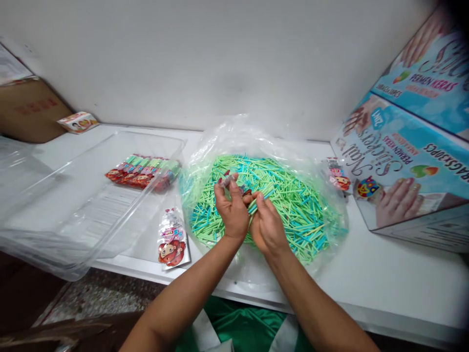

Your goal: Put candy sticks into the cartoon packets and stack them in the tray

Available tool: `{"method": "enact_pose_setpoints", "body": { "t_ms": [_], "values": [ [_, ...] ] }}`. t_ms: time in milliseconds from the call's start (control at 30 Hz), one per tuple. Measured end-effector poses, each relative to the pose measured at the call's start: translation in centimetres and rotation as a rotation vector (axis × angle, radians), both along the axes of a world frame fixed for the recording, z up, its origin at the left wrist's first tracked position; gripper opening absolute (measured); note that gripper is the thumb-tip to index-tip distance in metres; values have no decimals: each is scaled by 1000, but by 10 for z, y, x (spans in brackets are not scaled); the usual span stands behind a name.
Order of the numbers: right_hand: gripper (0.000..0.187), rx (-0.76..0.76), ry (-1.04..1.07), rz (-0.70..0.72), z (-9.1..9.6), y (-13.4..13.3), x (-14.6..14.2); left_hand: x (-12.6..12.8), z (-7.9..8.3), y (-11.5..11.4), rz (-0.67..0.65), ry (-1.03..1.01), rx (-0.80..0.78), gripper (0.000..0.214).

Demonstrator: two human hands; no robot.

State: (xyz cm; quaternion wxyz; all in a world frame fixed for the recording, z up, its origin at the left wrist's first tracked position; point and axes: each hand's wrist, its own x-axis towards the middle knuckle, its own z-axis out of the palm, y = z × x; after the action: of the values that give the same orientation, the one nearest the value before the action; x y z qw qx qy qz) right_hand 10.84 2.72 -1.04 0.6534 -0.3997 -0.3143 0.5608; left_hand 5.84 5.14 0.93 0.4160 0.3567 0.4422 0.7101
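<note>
A clear plastic bag (252, 129) lies open on the table, full of thin green and blue sticks (300, 210). Over this pile, my left hand (233, 215) is closed around a small printed packet (227, 180), only partly visible between the fingers. Close beside it, my right hand (268, 227) pinches several green and blue sticks, their ends poking out past the fingertips. The two hands nearly touch. Left of the bag lies a stack of flat printed pouches (172, 242) with a red-haired cartoon figure.
A clear plastic tray (110, 234) at the left holds a row of filled pouches (141, 171). Behind it are a brown carton (32, 110) and a small printed box (78, 122). Blue nail-sticker boxes (410, 161) stand stacked on the right, another pouch (337, 174) beside them.
</note>
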Motion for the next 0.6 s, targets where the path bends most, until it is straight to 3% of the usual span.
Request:
{"method": "enact_pose_setpoints", "body": {
  "t_ms": [67, 167, 400, 467, 600],
  "values": [
    [28, -61, 23, -14, -8, -5, -13, 5, -3, -3, -15, -16, -54, 28],
    [29, -44, -85, -27, -18, -7, -8, 3, -7, -2, -13, -11, -103, 28],
    [32, 102, -751, 9, -15, 6, 39, -15, -6, 1, 100, 176, 29, 22],
    [34, 119, -770, 22, -13, 8, 42, -19, -4, -3, 71, 185, 34, 21],
    [32, 106, -538, 63, -14, 15, 46, -28, -1, -14, -46, 197, 19, 19]
  ]
}}
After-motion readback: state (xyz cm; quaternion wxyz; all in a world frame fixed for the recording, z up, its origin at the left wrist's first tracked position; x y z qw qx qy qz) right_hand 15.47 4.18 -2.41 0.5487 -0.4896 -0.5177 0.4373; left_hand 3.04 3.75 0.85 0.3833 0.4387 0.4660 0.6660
